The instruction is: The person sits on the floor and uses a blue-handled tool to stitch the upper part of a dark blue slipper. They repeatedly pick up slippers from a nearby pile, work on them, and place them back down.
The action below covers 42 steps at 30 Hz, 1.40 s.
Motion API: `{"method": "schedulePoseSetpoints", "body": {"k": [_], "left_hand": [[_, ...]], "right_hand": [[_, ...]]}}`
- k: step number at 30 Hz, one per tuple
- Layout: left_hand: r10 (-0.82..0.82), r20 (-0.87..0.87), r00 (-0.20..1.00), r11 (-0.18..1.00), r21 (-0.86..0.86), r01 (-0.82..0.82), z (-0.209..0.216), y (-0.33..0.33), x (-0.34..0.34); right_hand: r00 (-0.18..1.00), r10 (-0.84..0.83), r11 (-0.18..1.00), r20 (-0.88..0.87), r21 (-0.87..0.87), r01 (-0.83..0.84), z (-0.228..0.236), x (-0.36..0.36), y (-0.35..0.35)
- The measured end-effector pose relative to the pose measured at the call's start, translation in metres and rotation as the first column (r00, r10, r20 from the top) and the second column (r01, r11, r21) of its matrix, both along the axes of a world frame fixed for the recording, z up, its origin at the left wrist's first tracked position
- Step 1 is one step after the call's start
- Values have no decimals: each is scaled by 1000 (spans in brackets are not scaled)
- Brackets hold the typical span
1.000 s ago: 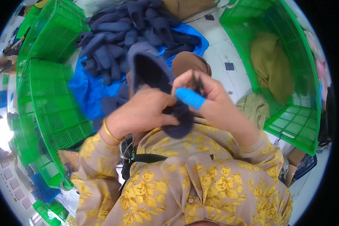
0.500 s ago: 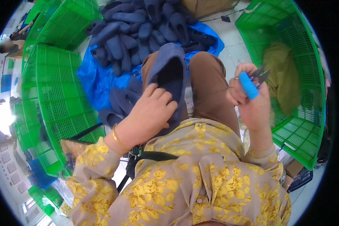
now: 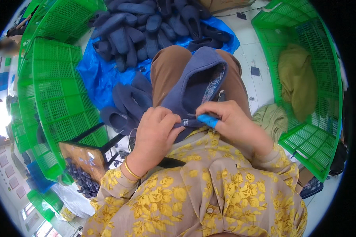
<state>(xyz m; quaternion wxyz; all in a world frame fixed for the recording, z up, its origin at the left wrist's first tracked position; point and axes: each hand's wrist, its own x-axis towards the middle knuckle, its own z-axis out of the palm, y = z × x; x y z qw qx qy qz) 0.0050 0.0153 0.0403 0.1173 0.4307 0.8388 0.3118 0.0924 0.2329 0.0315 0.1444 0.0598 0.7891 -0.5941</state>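
A navy-blue slipper (image 3: 192,79) lies across my lap, toe pointing away and opening toward me, with a flowered lining showing at its right inner side. My left hand (image 3: 156,132) is closed on the left of its heel, thumb and fingers pinching the edge. A small pale label (image 3: 187,123) shows at the heel between my hands. My right hand (image 3: 229,120), its thumb wrapped in blue tape, pinches at the heel's right side. Past its fingers pokes a dark metal end of the scissors (image 3: 221,95); the rest is hidden by the hand.
A heap of navy slippers (image 3: 146,29) lies on blue plastic sheeting (image 3: 93,73) ahead; a few more (image 3: 126,104) rest by my left knee. Green crates (image 3: 59,98) stand left, another (image 3: 328,91) right holding olive cloth (image 3: 298,81). A stool (image 3: 85,162) bears small dark pieces.
My right hand has come down and left from beside the right crate to the slipper's heel. The slipper has shifted right and tilted, and my left hand has moved down to its heel.
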Motion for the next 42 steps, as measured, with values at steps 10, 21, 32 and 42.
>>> {"method": "schedulePoseSetpoints", "body": {"k": [10, 21, 32, 42], "left_hand": [[22, 110, 994, 999, -34, -18, -5, 5, 5], [-61, 247, 967, 998, 15, 59, -14, -5, -9], [-143, 189, 972, 987, 102, 125, -14, -1, -12], [-163, 214, 963, 983, 121, 139, -17, -5, -14]], "right_hand": [[995, 76, 996, -59, -47, -79, -10, 11, -5], [994, 112, 993, 0, -26, -112, -3, 7, 2], [962, 254, 966, -105, 70, -248, 6, -2, 2], [943, 319, 946, -99, 94, -310, 7, -5, 4]]}}
